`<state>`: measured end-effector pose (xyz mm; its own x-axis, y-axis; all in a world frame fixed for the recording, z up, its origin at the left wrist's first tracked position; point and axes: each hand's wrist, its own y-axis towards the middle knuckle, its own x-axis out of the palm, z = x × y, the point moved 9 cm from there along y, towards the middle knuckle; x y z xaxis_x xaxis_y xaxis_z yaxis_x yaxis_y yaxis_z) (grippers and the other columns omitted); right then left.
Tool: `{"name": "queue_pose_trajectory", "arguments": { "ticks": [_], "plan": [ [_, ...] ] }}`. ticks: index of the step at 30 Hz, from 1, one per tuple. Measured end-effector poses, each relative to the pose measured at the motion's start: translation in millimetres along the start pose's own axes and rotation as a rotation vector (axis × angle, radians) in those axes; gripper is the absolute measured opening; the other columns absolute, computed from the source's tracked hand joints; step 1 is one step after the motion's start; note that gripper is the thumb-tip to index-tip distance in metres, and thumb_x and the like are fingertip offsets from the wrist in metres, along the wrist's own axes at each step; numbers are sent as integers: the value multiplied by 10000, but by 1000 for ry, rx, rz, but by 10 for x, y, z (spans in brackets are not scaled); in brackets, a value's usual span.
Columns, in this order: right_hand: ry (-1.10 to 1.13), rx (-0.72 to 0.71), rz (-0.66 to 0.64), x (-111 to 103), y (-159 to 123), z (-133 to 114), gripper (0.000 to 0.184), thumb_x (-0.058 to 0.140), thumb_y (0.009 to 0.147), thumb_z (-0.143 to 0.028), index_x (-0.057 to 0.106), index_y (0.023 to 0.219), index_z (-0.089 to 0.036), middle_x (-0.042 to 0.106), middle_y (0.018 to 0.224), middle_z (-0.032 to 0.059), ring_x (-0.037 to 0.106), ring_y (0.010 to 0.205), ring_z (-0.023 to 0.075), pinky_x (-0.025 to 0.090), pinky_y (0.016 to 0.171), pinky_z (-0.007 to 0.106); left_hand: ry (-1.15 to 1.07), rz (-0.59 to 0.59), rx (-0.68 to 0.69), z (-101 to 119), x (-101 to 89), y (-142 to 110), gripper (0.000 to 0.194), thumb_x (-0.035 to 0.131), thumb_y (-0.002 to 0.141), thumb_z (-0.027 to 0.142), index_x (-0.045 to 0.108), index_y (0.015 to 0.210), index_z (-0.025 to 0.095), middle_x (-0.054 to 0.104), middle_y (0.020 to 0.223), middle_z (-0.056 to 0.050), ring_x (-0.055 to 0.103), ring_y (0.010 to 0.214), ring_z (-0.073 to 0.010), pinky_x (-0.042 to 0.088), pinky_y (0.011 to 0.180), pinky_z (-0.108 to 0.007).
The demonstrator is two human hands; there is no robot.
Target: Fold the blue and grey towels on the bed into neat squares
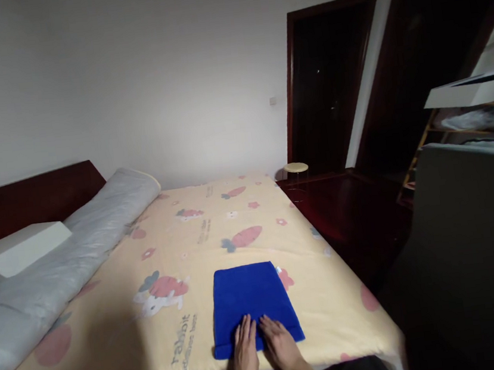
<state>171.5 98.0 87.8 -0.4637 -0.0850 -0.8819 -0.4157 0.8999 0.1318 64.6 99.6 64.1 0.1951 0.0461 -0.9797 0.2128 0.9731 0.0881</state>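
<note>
A blue cloth [251, 292], folded into a rough rectangle, lies flat on the bed near its front edge. Along the cloth's near side runs a narrow folded band, and a small white tag pokes out at its right edge. My left hand [246, 350] rests on the near part of the cloth, fingers stretched forward. Beside it, my right hand [281, 344] presses on the same near part with its fingers extended. Neither hand grips anything.
The bed [233, 217] has a yellow sheet with carrot and rabbit prints. A long grey bolster [79, 247] and a white box [25, 251] lie along the headboard. Beyond the bed stands a round stool [296, 167]; a dark grey panel [476, 253] rises at right.
</note>
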Motion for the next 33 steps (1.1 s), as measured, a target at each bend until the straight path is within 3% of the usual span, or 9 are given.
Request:
{"name": "queue_pose_trajectory", "arguments": {
  "ticks": [4,10,13,15,18,22,24,30,33],
  "plan": [
    [77,-32,-60,100,123,-212,529,365,916,-257,452,1435,-195,476,1464,86,423,1365,209,330,1124,381,-82,-40,28,-4,-49,72,568,266,912,132,363,1464,226,383,1530,-31,364,1406,-161,355,1156,-382],
    [-80,249,122,-203,20,727,499,287,975,-343,510,1395,-191,440,1482,88,346,1408,278,276,1144,526,164,34,-250,-631,-176,-108,529,288,963,325,297,1485,240,269,1570,-60,278,1448,-247,284,1152,-538],
    [-118,283,164,-303,-38,922,491,305,964,-332,525,1383,-201,451,1473,97,356,1401,304,261,1136,572,223,61,-282,-691,-158,-120,527,298,951,274,307,1478,271,288,1564,-57,283,1445,-260,239,1153,-584],
    [-108,248,154,-279,-8,780,493,293,964,-307,520,1389,-200,431,1486,100,334,1414,291,245,1146,556,196,75,-234,-562,-117,-57,567,302,921,177,295,1482,258,294,1565,-55,276,1449,-242,234,1168,-550],
    [-25,63,22,-84,134,247,523,336,925,-241,459,1433,-214,391,1517,76,301,1432,235,248,1159,469,65,34,-45,-201,-13,89,651,299,873,85,218,1502,230,261,1579,-32,257,1455,-187,270,1180,-425],
    [61,-68,-134,74,282,-175,598,394,879,-235,379,1476,-242,382,1525,54,329,1419,204,278,1147,432,-32,-73,68,-15,38,204,609,279,906,139,219,1504,236,267,1577,-21,281,1445,-171,279,1178,-402],
    [27,11,-113,2,311,-9,559,366,895,-237,424,1451,-247,392,1520,56,330,1420,224,268,1146,473,2,-77,17,-156,-29,208,565,266,936,198,246,1498,254,276,1575,-20,282,1446,-187,276,1174,-445],
    [-176,337,40,-407,89,995,505,291,945,-251,497,1403,-193,418,1500,95,330,1417,279,298,1108,524,189,-1,-237,-828,-360,71,510,277,965,274,323,1473,278,303,1563,-35,306,1436,-211,293,1141,-496],
    [-211,377,86,-544,-41,1154,493,287,961,-289,508,1392,-198,427,1496,99,341,1411,290,296,1101,540,246,116,-288,-925,-518,41,500,269,959,214,410,1436,261,364,1536,-61,324,1428,-241,250,1144,-560]
  ]
}}
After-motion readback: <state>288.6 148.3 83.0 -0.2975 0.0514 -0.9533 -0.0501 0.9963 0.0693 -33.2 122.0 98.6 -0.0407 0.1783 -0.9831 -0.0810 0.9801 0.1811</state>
